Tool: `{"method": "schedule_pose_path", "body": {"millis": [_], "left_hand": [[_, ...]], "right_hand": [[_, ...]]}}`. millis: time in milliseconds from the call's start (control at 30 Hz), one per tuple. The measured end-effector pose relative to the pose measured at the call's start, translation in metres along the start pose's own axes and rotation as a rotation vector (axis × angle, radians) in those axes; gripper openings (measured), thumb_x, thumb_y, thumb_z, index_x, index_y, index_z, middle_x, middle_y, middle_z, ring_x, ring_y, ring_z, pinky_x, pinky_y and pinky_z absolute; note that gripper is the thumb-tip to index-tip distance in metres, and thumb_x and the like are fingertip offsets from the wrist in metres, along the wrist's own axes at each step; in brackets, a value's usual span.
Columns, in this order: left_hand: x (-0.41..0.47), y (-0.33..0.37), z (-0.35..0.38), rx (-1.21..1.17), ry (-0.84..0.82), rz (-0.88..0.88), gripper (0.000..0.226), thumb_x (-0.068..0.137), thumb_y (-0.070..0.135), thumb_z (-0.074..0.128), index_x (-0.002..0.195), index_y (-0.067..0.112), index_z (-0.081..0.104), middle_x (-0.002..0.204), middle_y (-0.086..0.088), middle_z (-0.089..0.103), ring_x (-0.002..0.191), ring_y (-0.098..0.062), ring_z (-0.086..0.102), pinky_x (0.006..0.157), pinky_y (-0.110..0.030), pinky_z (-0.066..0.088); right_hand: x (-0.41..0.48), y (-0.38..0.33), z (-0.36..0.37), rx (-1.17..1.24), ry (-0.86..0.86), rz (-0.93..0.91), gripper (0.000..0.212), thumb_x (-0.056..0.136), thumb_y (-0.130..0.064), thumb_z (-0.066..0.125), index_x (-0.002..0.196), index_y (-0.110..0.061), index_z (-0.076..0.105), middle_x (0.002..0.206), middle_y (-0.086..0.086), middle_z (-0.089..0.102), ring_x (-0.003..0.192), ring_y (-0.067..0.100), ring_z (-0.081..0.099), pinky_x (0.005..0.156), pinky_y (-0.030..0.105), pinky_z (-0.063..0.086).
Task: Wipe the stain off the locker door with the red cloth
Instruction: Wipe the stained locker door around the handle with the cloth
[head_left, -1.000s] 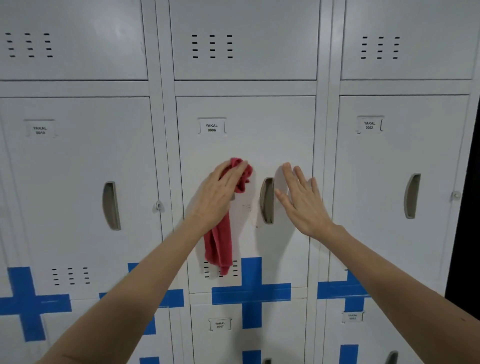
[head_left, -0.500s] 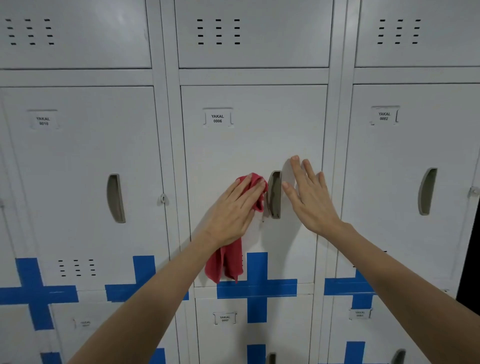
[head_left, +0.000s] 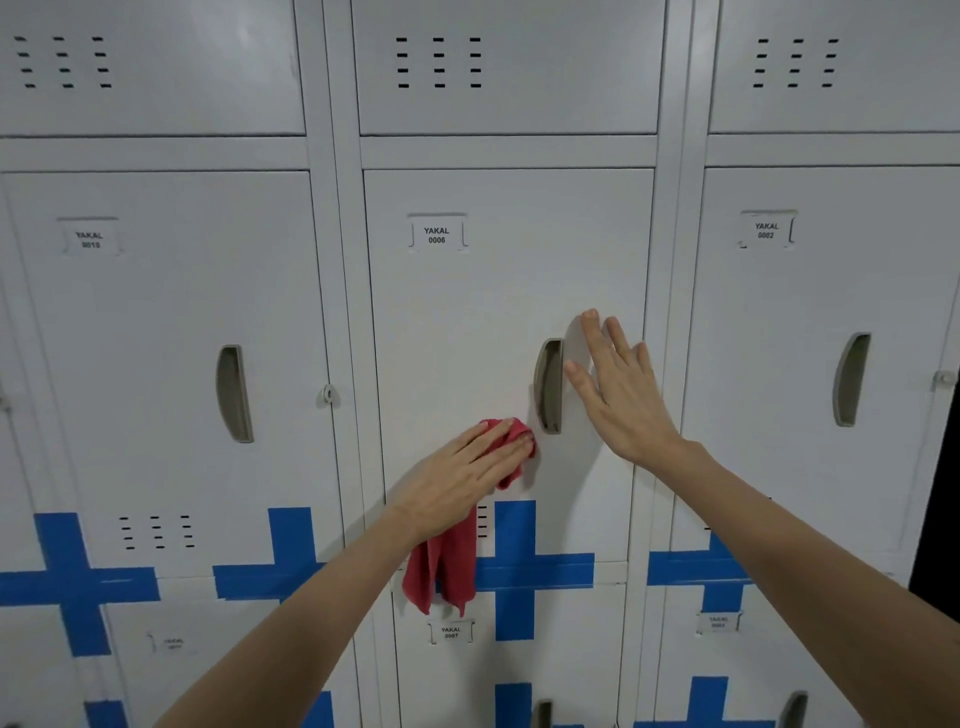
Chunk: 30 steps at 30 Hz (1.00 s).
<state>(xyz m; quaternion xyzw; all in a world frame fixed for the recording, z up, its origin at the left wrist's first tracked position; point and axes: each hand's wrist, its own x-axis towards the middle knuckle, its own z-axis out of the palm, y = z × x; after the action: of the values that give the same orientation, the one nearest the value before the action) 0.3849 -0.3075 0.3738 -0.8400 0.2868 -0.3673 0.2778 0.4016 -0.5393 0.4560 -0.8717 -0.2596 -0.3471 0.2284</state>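
Note:
The white locker door (head_left: 498, 291) labelled YAKAL 0006 fills the middle of the view. My left hand (head_left: 462, 478) lies flat on it and presses the red cloth (head_left: 441, 571) against the door, just left of and below the recessed handle (head_left: 549, 387). Most of the cloth hangs loose under my wrist. My right hand (head_left: 618, 395) rests flat, fingers spread, on the door to the right of the handle. No stain shows; the spot under the cloth is hidden.
Closed lockers stand on both sides, 0010 (head_left: 156, 338) at left and 0002 (head_left: 810, 338) at right, with more above and below. Blue tape crosses (head_left: 514, 569) mark the lower doors. A small lock tab (head_left: 328, 395) sticks out left of the middle door.
My left hand has slid the red cloth down and to the right across the door, from left of the handle's top to beside its lower end. My right hand stays flat beside the handle.

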Motion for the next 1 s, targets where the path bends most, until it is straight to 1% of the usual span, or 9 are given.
{"method": "schedule_pose_path", "body": {"millis": [67,200,333,533,667,733,800,900,1000], "left_hand": [[0.007,-0.009,-0.012,-0.032,0.034,-0.072,0.077,0.08,0.0,0.036,0.149,0.008,0.003,0.158,-0.008,0.019,0.147,-0.026,0.006,0.119,-0.042,0.018],[0.037,-0.029,-0.041,-0.098,0.144,-0.239,0.07,0.081,0.007,0.016,0.15,0.007,0.004,0.158,-0.01,0.02,0.147,-0.027,0.007,0.12,-0.043,0.013],[0.049,-0.037,-0.047,-0.028,0.135,-0.183,0.07,0.082,0.008,0.009,0.152,0.01,0.0,0.16,-0.005,0.015,0.148,-0.027,0.002,0.12,-0.044,0.014],[0.041,-0.03,-0.037,0.039,0.106,-0.133,0.065,0.087,0.012,0.006,0.152,0.009,0.0,0.16,-0.008,0.009,0.148,-0.03,0.0,0.121,-0.044,0.012],[0.031,-0.016,-0.024,0.057,0.09,-0.145,0.067,0.085,0.004,0.003,0.151,0.007,-0.004,0.161,-0.011,0.003,0.147,-0.032,-0.006,0.121,-0.045,0.009],[0.024,-0.006,-0.018,0.052,0.085,-0.163,0.069,0.083,0.003,0.008,0.151,0.006,-0.005,0.16,-0.011,-0.003,0.147,-0.032,-0.008,0.121,-0.045,0.007],[0.02,0.009,-0.013,0.042,0.084,-0.186,0.074,0.082,0.003,0.023,0.151,0.006,-0.004,0.159,-0.012,-0.003,0.147,-0.033,-0.005,0.12,-0.045,0.006],[0.018,0.031,-0.007,0.017,0.096,-0.231,0.08,0.077,0.002,0.04,0.15,0.006,0.008,0.158,-0.012,0.016,0.146,-0.033,0.01,0.119,-0.045,0.013],[0.015,0.045,0.0,-0.015,0.096,-0.225,0.077,0.077,0.003,0.041,0.15,0.005,0.014,0.157,-0.012,0.024,0.146,-0.032,0.015,0.12,-0.045,0.015]], "right_hand": [[0.0,0.0,0.0,0.011,-0.002,0.001,0.061,0.1,-0.045,0.02,0.15,-0.021,-0.006,0.159,-0.006,-0.005,0.145,0.01,-0.011,0.119,0.04,-0.007],[-0.001,-0.003,0.001,0.022,0.01,0.01,0.061,0.1,-0.045,0.02,0.151,-0.02,-0.005,0.159,-0.006,-0.004,0.145,0.01,-0.011,0.119,0.039,-0.007],[0.0,-0.002,0.0,0.02,0.011,0.018,0.061,0.1,-0.047,0.02,0.15,-0.021,-0.005,0.16,-0.006,-0.002,0.145,0.01,-0.01,0.119,0.039,-0.007],[0.0,-0.003,0.0,0.028,0.019,0.015,0.061,0.1,-0.045,0.02,0.151,-0.02,-0.003,0.16,-0.005,-0.001,0.146,0.011,-0.009,0.118,0.039,-0.007],[0.001,-0.002,0.0,0.031,0.015,0.013,0.06,0.101,-0.045,0.02,0.151,-0.02,-0.003,0.16,-0.005,-0.001,0.146,0.012,-0.008,0.118,0.038,-0.007],[0.001,-0.001,-0.001,0.028,0.008,0.011,0.06,0.101,-0.046,0.019,0.15,-0.021,-0.004,0.16,-0.005,-0.001,0.146,0.011,-0.009,0.118,0.038,-0.008],[0.001,0.0,-0.001,0.029,0.005,0.009,0.06,0.101,-0.045,0.02,0.15,-0.021,-0.004,0.16,-0.005,-0.001,0.146,0.011,-0.009,0.118,0.038,-0.008],[0.001,0.0,0.0,0.026,0.005,0.011,0.06,0.101,-0.044,0.02,0.15,-0.021,-0.004,0.16,-0.005,-0.001,0.146,0.011,-0.008,0.118,0.038,-0.008],[0.001,0.0,0.001,0.024,0.013,0.007,0.059,0.101,-0.044,0.02,0.15,-0.02,-0.004,0.16,-0.004,-0.001,0.146,0.012,-0.008,0.118,0.039,-0.007]]}}
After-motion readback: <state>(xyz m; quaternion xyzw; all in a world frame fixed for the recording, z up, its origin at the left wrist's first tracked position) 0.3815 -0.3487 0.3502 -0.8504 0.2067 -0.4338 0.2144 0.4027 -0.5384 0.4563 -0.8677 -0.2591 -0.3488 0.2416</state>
